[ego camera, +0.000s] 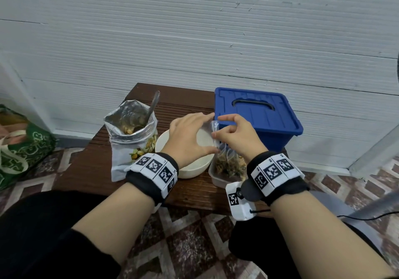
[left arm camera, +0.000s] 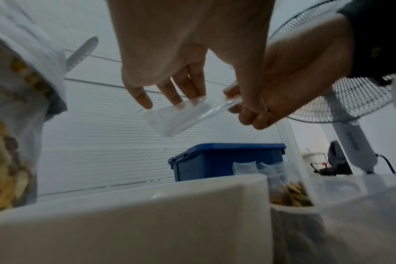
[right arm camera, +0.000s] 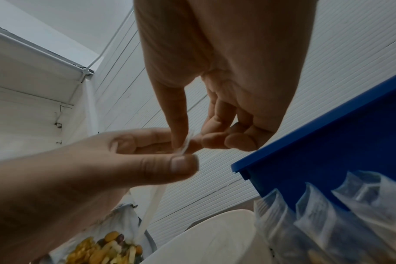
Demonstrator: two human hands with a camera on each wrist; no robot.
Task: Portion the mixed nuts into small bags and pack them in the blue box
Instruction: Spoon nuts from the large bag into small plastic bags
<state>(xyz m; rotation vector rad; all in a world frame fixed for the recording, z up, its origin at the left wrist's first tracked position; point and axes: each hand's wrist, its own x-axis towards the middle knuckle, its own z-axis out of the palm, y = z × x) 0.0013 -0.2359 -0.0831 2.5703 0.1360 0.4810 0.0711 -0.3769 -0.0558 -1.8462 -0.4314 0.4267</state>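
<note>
1. The white ceramic bowl (ego camera: 190,170) is largely covered by the left hand (ego camera: 185,138).
2. The clear plastic tray of filled bags (ego camera: 218,178) is partly hidden behind the right wrist.
3. The green patterned bag (ego camera: 19,147) is cut off at the head view's left edge.

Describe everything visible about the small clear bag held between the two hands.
The small clear bag is thin, see-through plastic and looks empty. It hangs in the air above the white bowl, in front of the blue box. The left hand and right hand pinch it at one edge; nothing else touches it.
</note>
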